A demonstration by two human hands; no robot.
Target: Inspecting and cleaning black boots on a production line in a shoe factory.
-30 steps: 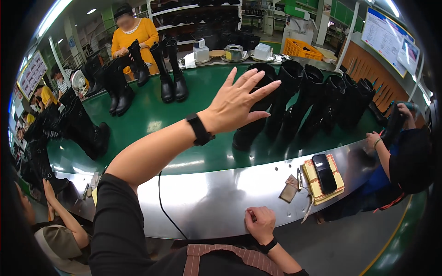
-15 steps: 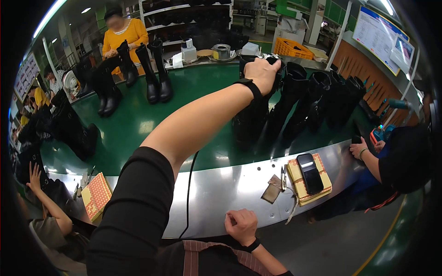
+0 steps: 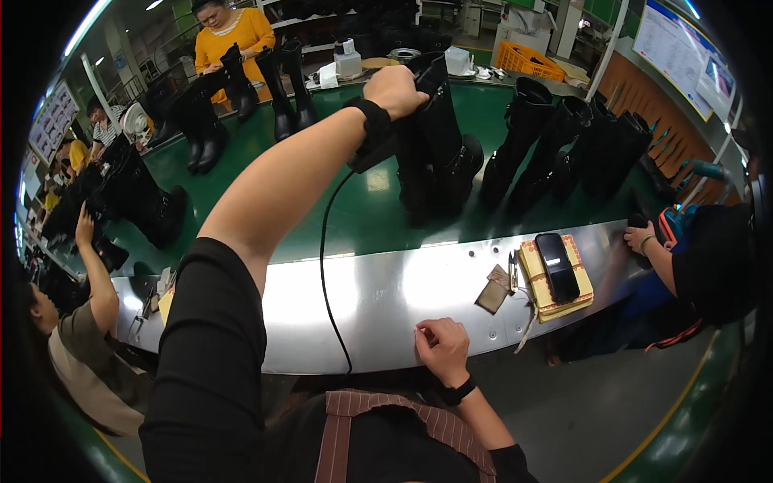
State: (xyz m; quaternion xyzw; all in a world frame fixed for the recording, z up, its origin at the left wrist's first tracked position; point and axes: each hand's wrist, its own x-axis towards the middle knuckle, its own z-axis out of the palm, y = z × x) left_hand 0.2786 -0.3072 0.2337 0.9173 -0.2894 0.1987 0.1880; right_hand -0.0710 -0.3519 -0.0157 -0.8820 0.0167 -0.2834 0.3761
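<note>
My left arm reaches across the green work surface (image 3: pixel 378 217). At its end, my left hand (image 3: pixel 394 92) is closed on the top rim of a tall black boot (image 3: pixel 439 109). That boot stands close against another dark boot shaft, and the two partly overlap. A black cord (image 3: pixel 324 241) runs from the metal edge up to a dark block (image 3: pixel 374 153) below my left wrist. Low in the view, my right hand (image 3: pixel 443 346) hovers at or rests on the front of the metal strip; I cannot tell which. Its fingers are curled in, with nothing visible in them.
Several black boots (image 3: pixel 527 137) stand to the right, more at the far left. A phone (image 3: pixel 557 266) lies on yellow booklets (image 3: pixel 580 298), beside a small brown pouch (image 3: pixel 491 296) and thread snips (image 3: pixel 513 272). Co-workers stand at the left, right and far side.
My left hand has drawn the boot left, apart from the right-hand row. The whole view has shifted a little. My right hand remains curled near the front edge.
</note>
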